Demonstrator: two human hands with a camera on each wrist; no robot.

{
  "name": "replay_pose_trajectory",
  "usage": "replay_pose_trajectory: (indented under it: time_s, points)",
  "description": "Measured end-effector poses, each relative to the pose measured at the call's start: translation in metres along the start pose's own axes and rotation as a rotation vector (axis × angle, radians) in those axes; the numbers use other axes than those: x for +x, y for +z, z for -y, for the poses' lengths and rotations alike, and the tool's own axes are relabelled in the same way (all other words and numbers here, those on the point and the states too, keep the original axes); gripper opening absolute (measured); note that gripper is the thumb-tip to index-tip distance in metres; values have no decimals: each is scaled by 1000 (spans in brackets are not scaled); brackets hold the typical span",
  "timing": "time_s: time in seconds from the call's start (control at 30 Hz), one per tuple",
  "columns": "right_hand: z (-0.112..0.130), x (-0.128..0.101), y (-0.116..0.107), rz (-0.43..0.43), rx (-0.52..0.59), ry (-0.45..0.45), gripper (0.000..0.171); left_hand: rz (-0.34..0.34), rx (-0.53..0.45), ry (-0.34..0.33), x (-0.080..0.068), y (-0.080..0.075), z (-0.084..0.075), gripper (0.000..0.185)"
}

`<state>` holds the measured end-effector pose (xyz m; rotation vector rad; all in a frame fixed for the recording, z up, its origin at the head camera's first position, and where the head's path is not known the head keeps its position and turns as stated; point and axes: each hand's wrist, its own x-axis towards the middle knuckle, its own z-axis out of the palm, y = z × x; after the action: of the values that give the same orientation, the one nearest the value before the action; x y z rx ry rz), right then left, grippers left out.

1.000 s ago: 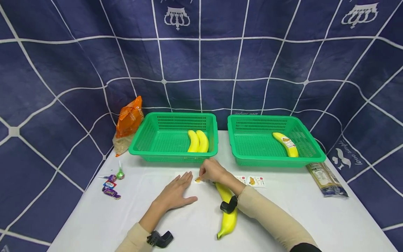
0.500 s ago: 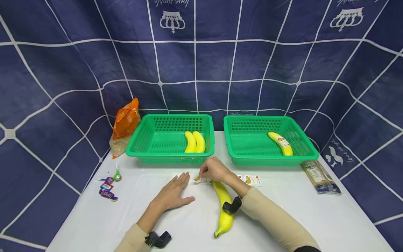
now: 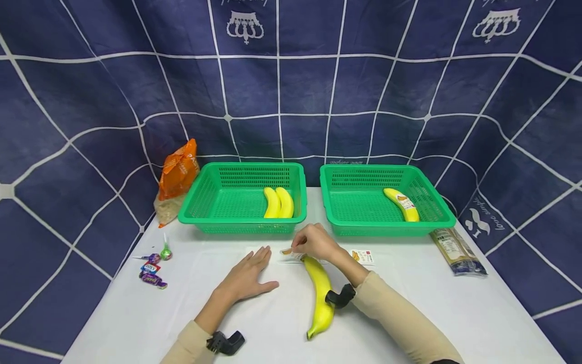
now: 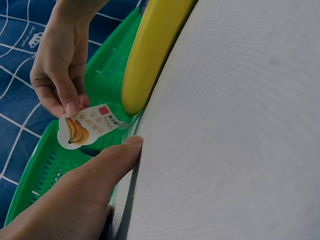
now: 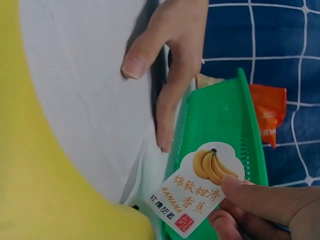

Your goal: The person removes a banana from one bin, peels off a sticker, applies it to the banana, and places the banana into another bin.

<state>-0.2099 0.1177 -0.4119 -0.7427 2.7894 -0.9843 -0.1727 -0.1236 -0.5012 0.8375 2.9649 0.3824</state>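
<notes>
My right hand (image 3: 316, 242) pinches a white banana sticker (image 5: 197, 192) by its rounded end, between thumb and finger. In the left wrist view the sticker (image 4: 85, 127) stands up from the table, its straight end low near the backing strip. My left hand (image 3: 245, 277) lies flat on the white table left of it, fingers spread. A large yellow banana (image 3: 320, 298) lies under my right wrist, its far tip close to the sticker. Another printed sticker (image 3: 362, 257) lies on the strip to the right. My right hand hides part of the strip.
Behind stand two green baskets: the left basket (image 3: 241, 221) holds two bananas (image 3: 285, 203), the right basket (image 3: 386, 229) one banana with a sticker (image 3: 402, 205). Wrapped sweets (image 3: 152, 273) and an orange bag (image 3: 179, 172) lie left. A brown packet (image 3: 458, 251) lies right.
My right hand has drawn back slightly to the right, and the pinched sticker shows more, raised off the strip. My left hand stays flat. The head view has shifted a little.
</notes>
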Motion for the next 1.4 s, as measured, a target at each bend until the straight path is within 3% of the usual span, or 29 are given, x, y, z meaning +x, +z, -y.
replay_pose_trajectory:
  time_s: [0.3, 0.57, 1.0, 1.4]
  points:
    - [3, -3, -6, -29, 31, -3, 5, 0, -10, -13, -4, -1, 4, 96]
    - [4, 2, 3, -28, 68, 1, 6, -23, 10, -14, -4, 1, 4, 98]
    - [10, 7, 20, 21, 104, -14, 7, 30, -2, -29, 1, 1, -3, 99]
    - [5, 9, 16, 1, 124, -3, 7, -54, 68, -25, 1, -7, -4, 103]
